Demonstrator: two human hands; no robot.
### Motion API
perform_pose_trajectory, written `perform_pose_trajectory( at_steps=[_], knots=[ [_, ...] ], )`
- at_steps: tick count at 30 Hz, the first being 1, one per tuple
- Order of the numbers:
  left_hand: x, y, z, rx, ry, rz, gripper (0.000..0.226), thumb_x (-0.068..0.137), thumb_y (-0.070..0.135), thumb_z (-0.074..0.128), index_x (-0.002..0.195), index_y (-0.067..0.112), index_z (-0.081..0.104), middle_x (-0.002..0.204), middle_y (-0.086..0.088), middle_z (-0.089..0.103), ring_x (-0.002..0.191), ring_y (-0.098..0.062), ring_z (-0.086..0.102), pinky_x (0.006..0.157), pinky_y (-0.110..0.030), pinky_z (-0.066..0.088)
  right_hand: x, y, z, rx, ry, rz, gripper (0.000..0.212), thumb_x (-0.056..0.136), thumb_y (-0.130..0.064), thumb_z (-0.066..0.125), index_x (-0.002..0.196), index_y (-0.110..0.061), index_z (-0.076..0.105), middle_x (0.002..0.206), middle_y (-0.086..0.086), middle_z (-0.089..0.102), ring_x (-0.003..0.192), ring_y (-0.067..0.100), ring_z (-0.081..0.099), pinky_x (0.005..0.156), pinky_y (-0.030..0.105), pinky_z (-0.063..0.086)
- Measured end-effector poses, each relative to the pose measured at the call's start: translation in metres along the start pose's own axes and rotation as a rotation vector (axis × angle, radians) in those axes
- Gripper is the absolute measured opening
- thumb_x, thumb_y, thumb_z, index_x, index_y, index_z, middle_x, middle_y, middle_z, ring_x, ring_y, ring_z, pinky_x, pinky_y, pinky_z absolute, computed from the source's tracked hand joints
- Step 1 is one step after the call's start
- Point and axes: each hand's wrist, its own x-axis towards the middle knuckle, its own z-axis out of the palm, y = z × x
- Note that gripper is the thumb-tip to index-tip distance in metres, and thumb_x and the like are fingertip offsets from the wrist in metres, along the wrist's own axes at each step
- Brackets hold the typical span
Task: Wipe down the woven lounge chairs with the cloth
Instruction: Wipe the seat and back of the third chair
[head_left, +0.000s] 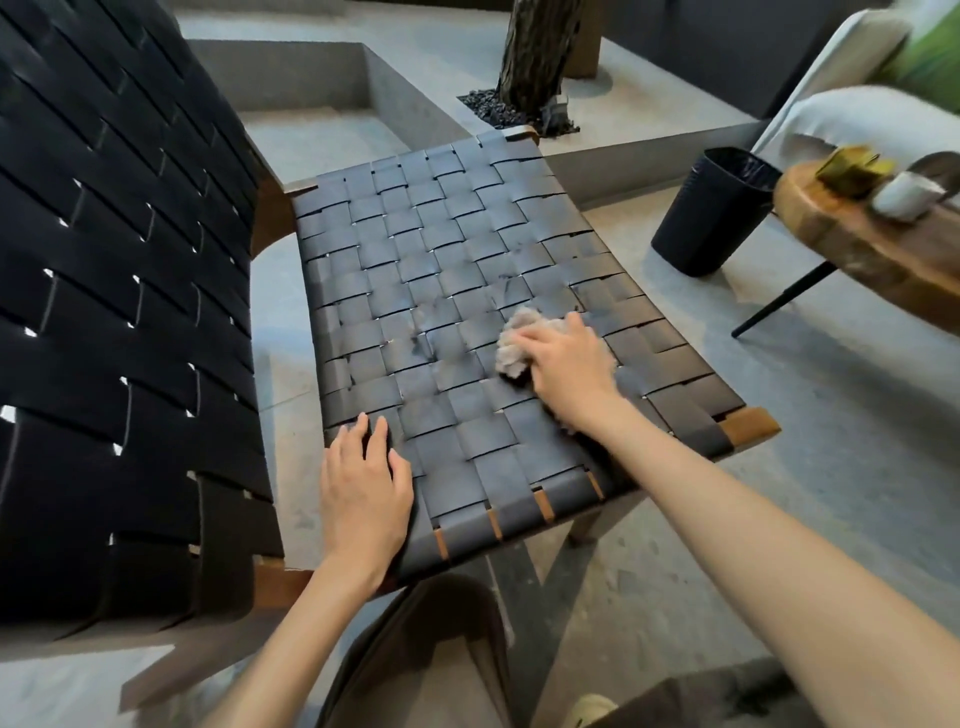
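Note:
A lounge chair with a dark woven seat (431, 270) and wooden frame stands in front of me, its woven backrest (104, 260) rising at the left. My right hand (563, 366) grips a crumpled grey cloth (511, 348) and holds it down on the seat's right half. A duller, smeared patch lies on the straps just left of the cloth. My left hand (363, 493) rests flat with straight fingers on the seat's near left corner.
A black bin (706, 213) stands on the concrete floor right of the chair. Beside it is a wooden side table (872, 244) with small items on top, on thin black legs. A tree trunk (537, 57) rises behind the seat. A pale cushioned chair (852, 119) is at far right.

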Motion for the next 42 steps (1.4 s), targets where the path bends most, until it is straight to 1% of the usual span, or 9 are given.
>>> perform_pose_trajectory(
  at_steps=[3, 5, 8, 12, 21, 26, 28, 32, 42],
  knots=[
    [0.002, 0.002, 0.002, -0.043, -0.012, 0.051, 0.046, 0.096, 0.018, 0.044, 0.142, 0.015, 0.046, 0.152, -0.013, 0.035, 0.142, -0.032, 0.027, 0.116, -0.047, 0.025, -0.002, 0.068, -0.016, 0.076, 0.060, 0.491, 0.051, 0.085, -0.020, 0.034, 0.125, -0.039, 0.059, 0.128, -0.001, 0.058, 0.102, 0.027, 0.041, 0.088, 0.036, 0.038],
    [0.005, 0.003, 0.003, -0.088, -0.028, 0.102, 0.048, 0.095, 0.017, 0.046, 0.143, 0.023, 0.045, 0.154, -0.009, 0.031, 0.144, -0.030, 0.022, 0.116, -0.046, 0.024, -0.002, 0.047, -0.018, 0.121, 0.093, 0.662, 0.046, 0.086, -0.021, 0.034, 0.120, -0.035, 0.062, 0.119, 0.006, 0.056, 0.095, 0.026, 0.043, 0.082, 0.035, 0.038],
    [0.009, 0.004, 0.003, -0.077, -0.088, 0.111, 0.048, 0.098, 0.019, 0.047, 0.144, 0.028, 0.041, 0.157, -0.004, 0.025, 0.147, -0.023, 0.014, 0.119, -0.036, 0.011, -0.005, -0.042, 0.003, 0.136, 0.029, 0.411, 0.032, 0.085, -0.020, 0.039, 0.104, -0.028, 0.064, 0.105, 0.007, 0.058, 0.086, 0.023, 0.043, 0.070, 0.031, 0.036],
    [0.008, 0.004, 0.002, -0.065, -0.102, 0.112, 0.046, 0.099, 0.021, 0.044, 0.144, 0.030, 0.039, 0.158, -0.002, 0.022, 0.148, -0.022, 0.010, 0.119, -0.033, 0.006, -0.002, -0.080, 0.015, 0.222, -0.110, 0.094, 0.034, 0.086, -0.015, 0.049, 0.112, -0.026, 0.068, 0.117, -0.003, 0.063, 0.104, 0.028, 0.045, 0.084, 0.036, 0.044],
    [0.008, 0.005, 0.001, -0.115, -0.090, 0.098, 0.045, 0.099, 0.024, 0.044, 0.144, 0.032, 0.040, 0.157, -0.002, 0.025, 0.147, -0.021, 0.013, 0.119, -0.034, 0.008, 0.014, 0.087, -0.029, 0.044, 0.056, 0.464, 0.048, 0.088, -0.008, 0.038, 0.122, -0.029, 0.064, 0.124, 0.001, 0.063, 0.108, 0.031, 0.042, 0.089, 0.035, 0.035],
    [0.009, 0.004, 0.003, -0.116, -0.084, 0.099, 0.046, 0.098, 0.024, 0.044, 0.143, 0.033, 0.040, 0.157, -0.001, 0.025, 0.147, -0.020, 0.013, 0.118, -0.033, 0.008, 0.017, 0.072, -0.020, -0.100, -0.070, 0.397, 0.060, 0.092, -0.055, 0.043, 0.143, -0.025, 0.043, 0.152, 0.002, 0.038, 0.135, 0.038, 0.027, 0.118, 0.043, 0.003],
    [0.008, 0.003, 0.003, -0.117, -0.082, 0.104, 0.046, 0.099, 0.024, 0.044, 0.144, 0.033, 0.040, 0.157, -0.001, 0.025, 0.147, -0.020, 0.013, 0.118, -0.032, 0.007, 0.019, 0.076, -0.019, -0.059, -0.047, 0.371, 0.053, 0.094, -0.044, 0.046, 0.141, -0.020, 0.047, 0.148, 0.006, 0.043, 0.135, 0.035, 0.032, 0.118, 0.042, 0.014],
    [0.008, 0.002, 0.003, -0.115, -0.086, 0.106, 0.046, 0.099, 0.025, 0.044, 0.144, 0.034, 0.040, 0.157, 0.001, 0.025, 0.147, -0.019, 0.013, 0.118, -0.031, 0.007, 0.022, 0.067, -0.021, 0.074, 0.021, 0.455, 0.026, 0.093, -0.021, 0.047, 0.112, -0.011, 0.062, 0.115, 0.018, 0.061, 0.112, 0.034, 0.051, 0.088, 0.038, 0.042],
    [0.009, 0.002, 0.002, -0.128, -0.090, 0.090, 0.045, 0.098, 0.026, 0.045, 0.142, 0.038, 0.041, 0.156, 0.004, 0.026, 0.147, -0.016, 0.013, 0.118, -0.031, 0.009, 0.016, -0.017, -0.004, 0.115, -0.117, -0.071, 0.047, 0.090, -0.013, 0.051, 0.134, -0.029, 0.055, 0.141, -0.009, 0.051, 0.124, 0.023, 0.043, 0.099, 0.034, 0.038]
  ],
)
